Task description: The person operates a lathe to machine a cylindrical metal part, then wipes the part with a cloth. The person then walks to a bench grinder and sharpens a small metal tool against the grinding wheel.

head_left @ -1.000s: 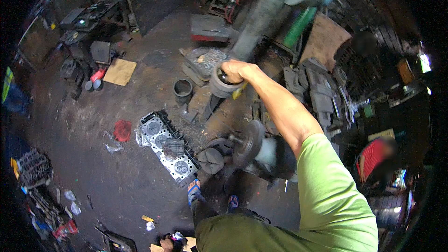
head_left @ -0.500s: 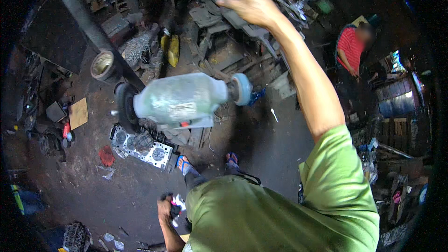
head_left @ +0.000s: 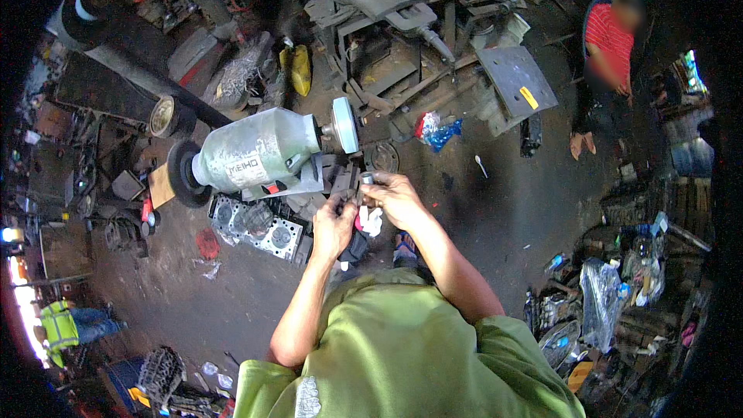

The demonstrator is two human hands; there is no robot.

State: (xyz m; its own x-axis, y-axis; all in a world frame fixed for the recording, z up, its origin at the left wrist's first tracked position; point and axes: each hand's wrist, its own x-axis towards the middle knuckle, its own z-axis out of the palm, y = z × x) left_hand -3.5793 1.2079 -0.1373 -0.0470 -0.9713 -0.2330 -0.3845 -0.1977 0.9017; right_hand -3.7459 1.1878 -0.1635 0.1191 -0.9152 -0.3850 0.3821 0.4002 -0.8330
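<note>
Small grey metal part (head_left: pixel 366 179), pinched just in front of the bench grinder (head_left: pixel 259 156) — likely stiff, dense for its bulk, hard-edged, perhaps oily; best gripped by its sides with fingertips. Right hand (head_left: pixel 396 197) curled nearly closed around it from the right. Left hand (head_left: pixel 334 224) half closed just beside, fingertips reaching toward the same part; contact too small to tell. White rag (head_left: pixel 372 221) below. Cylinder head (head_left: pixel 259 224) on the floor to the left. Seated person in red (head_left: pixel 611 42) far right.

Both hands (head_left: pixel 364 205) on small metal part (head_left: pixel 365 179) beside bench grinder (head_left: pixel 259 155).
</note>
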